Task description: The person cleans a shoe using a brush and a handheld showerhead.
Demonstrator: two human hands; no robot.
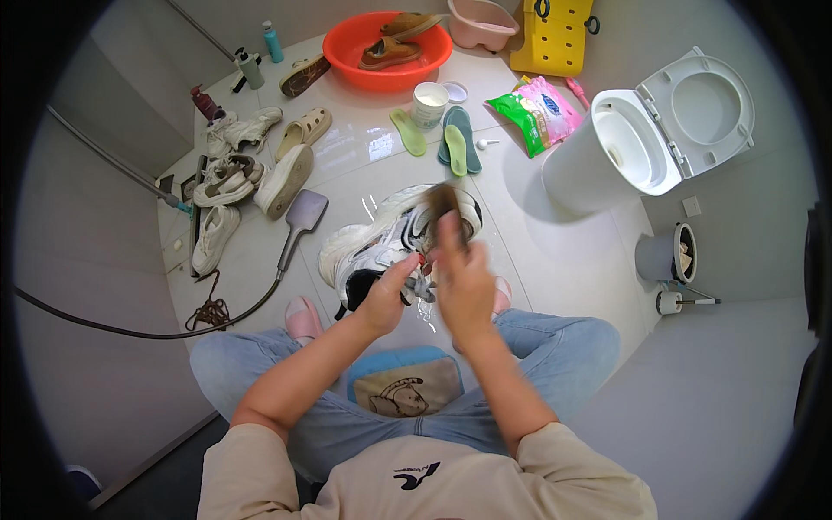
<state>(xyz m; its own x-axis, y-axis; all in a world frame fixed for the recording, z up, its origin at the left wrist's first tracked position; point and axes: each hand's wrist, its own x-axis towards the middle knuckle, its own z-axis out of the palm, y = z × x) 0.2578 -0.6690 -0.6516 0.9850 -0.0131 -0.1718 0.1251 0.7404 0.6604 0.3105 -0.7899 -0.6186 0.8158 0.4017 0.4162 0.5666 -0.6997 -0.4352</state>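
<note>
A white and grey sneaker (pixel 364 250) with black lining and thick sole is tilted on its side above the tiled floor in front of me. My left hand (pixel 387 299) grips it near the collar and tongue, thumb on top. Grey laces (pixel 421 288) hang loose from it. In my right hand (pixel 465 286) is a brown brush (pixel 444 207), blurred by motion, over the toe end of the sneaker. Its bristles cannot be made out. Water and suds streaks mark the floor beside the shoe.
A shower head (pixel 307 211) with its hose lies at the left, near several shoes (pixel 224 179). Farther back are a red basin (pixel 331 55) with brown shoes, a white tub of powder (pixel 429 110) and green insoles (pixel 408 132). A toilet (pixel 578 166) stands at the right.
</note>
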